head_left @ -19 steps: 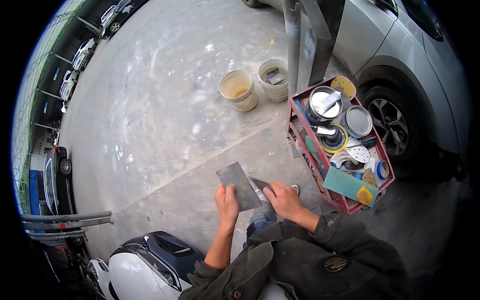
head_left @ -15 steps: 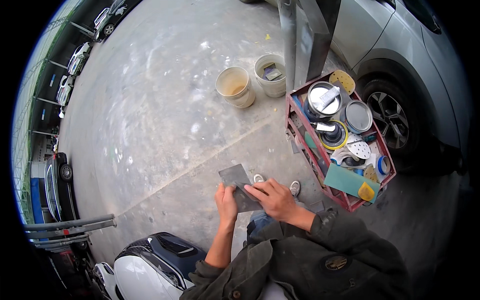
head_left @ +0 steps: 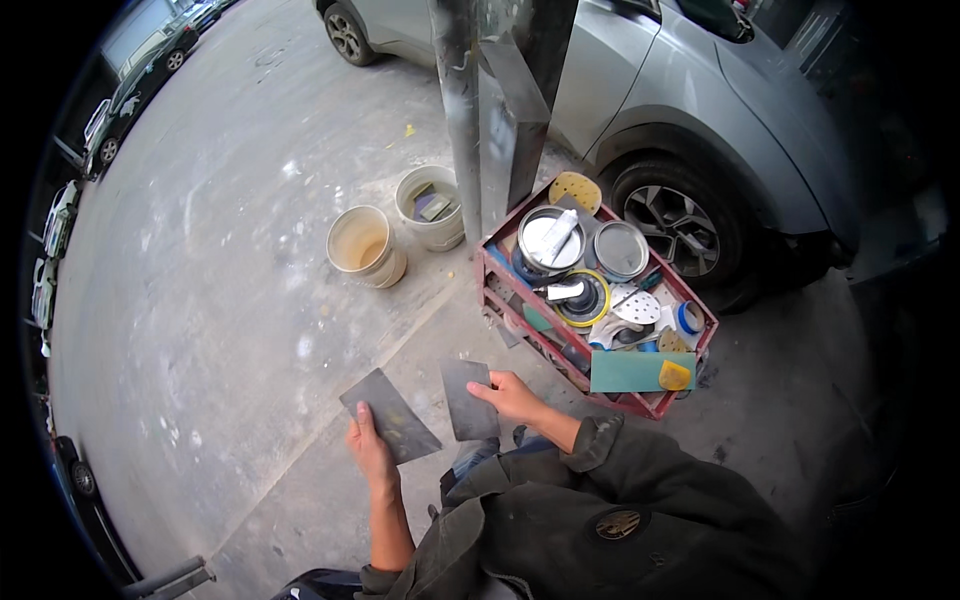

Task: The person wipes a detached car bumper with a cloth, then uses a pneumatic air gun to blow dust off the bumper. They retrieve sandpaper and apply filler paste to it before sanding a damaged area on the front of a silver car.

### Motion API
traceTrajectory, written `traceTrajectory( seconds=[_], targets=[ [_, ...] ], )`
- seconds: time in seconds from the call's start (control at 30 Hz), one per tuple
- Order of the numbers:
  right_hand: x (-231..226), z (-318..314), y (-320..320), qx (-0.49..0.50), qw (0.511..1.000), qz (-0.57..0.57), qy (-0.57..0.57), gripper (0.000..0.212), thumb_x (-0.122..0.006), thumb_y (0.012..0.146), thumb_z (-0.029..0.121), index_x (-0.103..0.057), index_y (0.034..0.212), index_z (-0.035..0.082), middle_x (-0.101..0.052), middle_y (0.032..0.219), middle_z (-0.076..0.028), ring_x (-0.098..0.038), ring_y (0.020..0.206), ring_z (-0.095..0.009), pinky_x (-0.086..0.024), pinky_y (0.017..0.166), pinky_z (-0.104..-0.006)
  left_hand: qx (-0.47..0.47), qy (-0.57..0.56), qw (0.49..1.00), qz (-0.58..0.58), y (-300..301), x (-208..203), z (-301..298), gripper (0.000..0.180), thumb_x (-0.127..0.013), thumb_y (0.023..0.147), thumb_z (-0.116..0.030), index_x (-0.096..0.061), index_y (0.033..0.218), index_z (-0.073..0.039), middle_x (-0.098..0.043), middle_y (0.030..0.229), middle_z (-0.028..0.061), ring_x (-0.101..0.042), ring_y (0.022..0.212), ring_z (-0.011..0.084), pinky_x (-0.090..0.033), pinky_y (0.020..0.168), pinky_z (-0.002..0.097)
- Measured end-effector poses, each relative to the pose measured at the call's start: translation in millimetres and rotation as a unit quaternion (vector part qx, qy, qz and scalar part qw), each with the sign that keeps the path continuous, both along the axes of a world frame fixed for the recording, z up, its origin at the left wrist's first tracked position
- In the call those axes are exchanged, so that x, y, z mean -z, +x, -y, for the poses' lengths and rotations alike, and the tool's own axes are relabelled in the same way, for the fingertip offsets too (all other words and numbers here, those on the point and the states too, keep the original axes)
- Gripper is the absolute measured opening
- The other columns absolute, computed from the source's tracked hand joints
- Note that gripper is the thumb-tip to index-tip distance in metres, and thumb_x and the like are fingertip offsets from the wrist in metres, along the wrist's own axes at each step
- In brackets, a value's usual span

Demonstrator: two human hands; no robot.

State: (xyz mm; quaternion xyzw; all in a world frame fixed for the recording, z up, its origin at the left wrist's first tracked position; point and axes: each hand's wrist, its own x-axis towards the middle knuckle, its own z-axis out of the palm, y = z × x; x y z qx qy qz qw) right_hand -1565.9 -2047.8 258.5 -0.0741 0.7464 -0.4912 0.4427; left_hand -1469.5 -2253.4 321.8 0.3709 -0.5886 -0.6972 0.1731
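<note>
- Right hand (head_left: pixel 515 398) has moved away from the left hand (head_left: pixel 370 450); half a second ago it was over the left hand's plate.
- That thin, flat, dark grey plate with faint yellowish smears (head_left: pixel 390 415) is in the left hand, thumb on top, pinched tight at its lower left edge.
- The right hand pinches a second thin, flat, dark grey plate (head_left: pixel 470 400) by its right edge, thumb on top.
- Both plates are up in front of the dark green jacket (head_left: pixel 600 490), side by side, with a small gap between them.
- To the right is a dark red metal cart (head_left: pixel 484 265) full of stuff. On its near end lies a flat, pale green board (head_left: pixel 622 371) with a small yellow plastic piece (head_left: pixel 675 376) on it.
- Past the hands, two round whitish plastic buckets (head_left: pixel 392 270) stand on the grey floor (head_left: pixel 250 250).
- Behind the cart is a silver car (head_left: pixel 640 70).
</note>
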Motion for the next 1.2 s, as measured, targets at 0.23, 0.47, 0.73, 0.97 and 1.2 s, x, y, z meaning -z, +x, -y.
traceTrajectory(
  seconds=[0.23, 0.47, 0.73, 0.97, 1.2],
  targets=[
    [-5, 42, 1, 0.087, 0.929, 0.173, -0.315, 0.017, -0.063, 0.094, 0.021, -0.065, 0.1, 0.004, -0.064, 0.091, 0.003, -0.056, 0.081, -0.004, -0.046, 0.072, -0.0225, 0.037, 0.134, 0.982, -0.13, -48, 33, 36, 0.026, -0.057, 0.096, -0.018, -0.056, 0.117, -0.002, -0.061, 0.103, 0.0033, -0.06, 0.093, 0.0129, -0.05, 0.077, 0.0291],
    [-22, 9, -39, 0.255, 0.897, 0.136, -0.333, 0.023, -0.064, 0.094, 0.025, -0.063, 0.098, 0.002, -0.065, 0.088, 0.002, -0.058, 0.075, -0.005, -0.047, 0.069, -0.0225, 0.22, 0.187, 0.955, -0.065, -71, 11, 55, 0.046, -0.071, 0.078, -0.002, -0.05, 0.119, -0.006, -0.061, 0.104, 0.0074, -0.064, 0.092, 0.019, -0.058, 0.076, 0.0379],
    [-18, -5, -70, 0.085, 0.745, 0.439, -0.495, 0.027, -0.047, 0.1, 0.022, -0.056, 0.119, 0.006, -0.047, 0.06, 0.004, -0.05, 0.05, -0.001, -0.037, 0.043, -0.0141, 0.397, 0.151, 0.889, -0.17, -119, 7, 13, 0.021, -0.062, 0.09, -0.017, -0.068, 0.094, 0.003, -0.049, 0.138, 0.0177, -0.051, 0.122, 0.0277, -0.043, 0.1, 0.0423],
    [52, -20, -124, 0.021, 0.958, -0.208, -0.196, 0.024, -0.056, 0.093, 0.02, -0.066, 0.105, 0.002, -0.07, 0.086, -0.005, -0.064, 0.068, -0.013, -0.051, 0.063, -0.031, 0.368, 0.094, 0.924, -0.039, -146, 20, -18, 0.02, -0.065, 0.09, -0.016, -0.069, 0.092, 0.004, -0.065, 0.088, 0.0023, -0.056, 0.083, 0.0108, -0.042, 0.081, 0.0278],
    [66, -112, -246, 0.242, 0.895, -0.253, 0.277, 0.039, -0.065, 0.083, 0.04, -0.07, 0.087, 0.003, -0.07, 0.076, -0.014, -0.068, 0.071, -0.028, -0.052, 0.067, -0.0413, 0.258, 0.132, 0.957, -0.011, -141, 3, -31, 0.023, -0.063, 0.092, -0.018, -0.066, 0.092, 0.005, -0.065, 0.085, 0.0025, -0.056, 0.078, 0.0097, -0.043, 0.075, 0.026]
  ],
)
